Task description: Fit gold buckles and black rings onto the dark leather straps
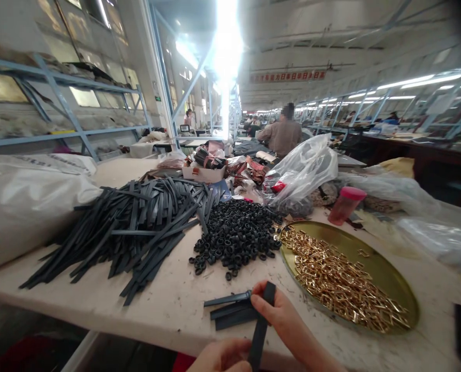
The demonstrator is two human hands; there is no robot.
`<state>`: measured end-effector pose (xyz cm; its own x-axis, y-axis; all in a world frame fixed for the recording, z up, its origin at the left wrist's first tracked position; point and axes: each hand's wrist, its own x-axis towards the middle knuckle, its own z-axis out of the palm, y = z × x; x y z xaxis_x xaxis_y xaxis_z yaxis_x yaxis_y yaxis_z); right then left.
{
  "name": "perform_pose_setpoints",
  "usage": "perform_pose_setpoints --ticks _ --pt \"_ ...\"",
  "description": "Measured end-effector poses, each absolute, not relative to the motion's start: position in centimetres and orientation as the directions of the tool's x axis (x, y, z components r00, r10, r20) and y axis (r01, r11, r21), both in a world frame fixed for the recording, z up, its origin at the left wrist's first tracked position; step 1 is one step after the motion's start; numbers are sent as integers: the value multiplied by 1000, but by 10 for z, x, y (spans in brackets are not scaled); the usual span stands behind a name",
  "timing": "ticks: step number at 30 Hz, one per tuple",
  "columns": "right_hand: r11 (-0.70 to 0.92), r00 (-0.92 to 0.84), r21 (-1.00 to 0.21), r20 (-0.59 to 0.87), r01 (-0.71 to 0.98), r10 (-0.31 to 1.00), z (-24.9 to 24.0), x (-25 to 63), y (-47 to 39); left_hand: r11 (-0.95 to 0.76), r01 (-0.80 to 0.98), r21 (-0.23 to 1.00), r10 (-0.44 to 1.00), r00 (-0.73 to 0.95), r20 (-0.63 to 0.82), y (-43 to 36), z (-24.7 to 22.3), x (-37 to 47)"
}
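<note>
A dark flat strap (258,338) runs between my hands near the table's front edge. My right hand (287,321) pinches its upper part between thumb and fingers. Lower down, my left hand (220,356) is closed on the strap's near end, partly cut off by the bottom of the view. Just left of my right hand, a few short straps (232,318) lie on the table, one with a small loop near its end. Beyond them spreads a heap of small black loops (238,232). Gold metal rectangular rings (339,279) fill much of a round gold tray (393,266) on the right.
A large pile of dark straps (149,217) covers the table's left side, beside a white sack (29,201). Behind are a clear plastic bag (304,168), a pink-lidded jar (347,205) and a scrap-filled box (203,174). A person (282,132) sits farther back.
</note>
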<state>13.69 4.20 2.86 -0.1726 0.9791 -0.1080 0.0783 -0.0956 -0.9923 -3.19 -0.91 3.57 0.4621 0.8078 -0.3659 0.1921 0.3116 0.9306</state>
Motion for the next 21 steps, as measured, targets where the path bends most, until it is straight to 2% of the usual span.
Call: perform_pose_setpoints --ticks 3,5,6,7,10,15,18,21 --pt "-48 -318 -985 -99 166 943 23 132 53 578 -79 812 738 475 -479 6 44 -11" --pt "75 -296 -924 -42 375 954 21 135 73 618 -143 773 749 406 -523 15 43 -3" --pt "146 -260 -853 12 501 966 20 140 86 616 -160 771 762 370 -532 18 41 -1" --pt "227 -206 -708 117 669 972 18 146 101 613 -169 772 771 343 -537 22 39 0" --pt "224 -151 -558 175 799 973 10 166 142 652 -183 736 750 300 -590 31 35 -3" --pt "226 -183 -517 134 826 974 -9 177 169 729 -205 653 683 283 -673 42 36 -6" --pt "223 -194 -568 112 792 975 -12 175 165 747 -183 639 662 286 -693 42 37 -4" --pt "200 -188 -662 91 723 978 -10 176 155 711 -215 669 702 268 -660 38 39 -1"
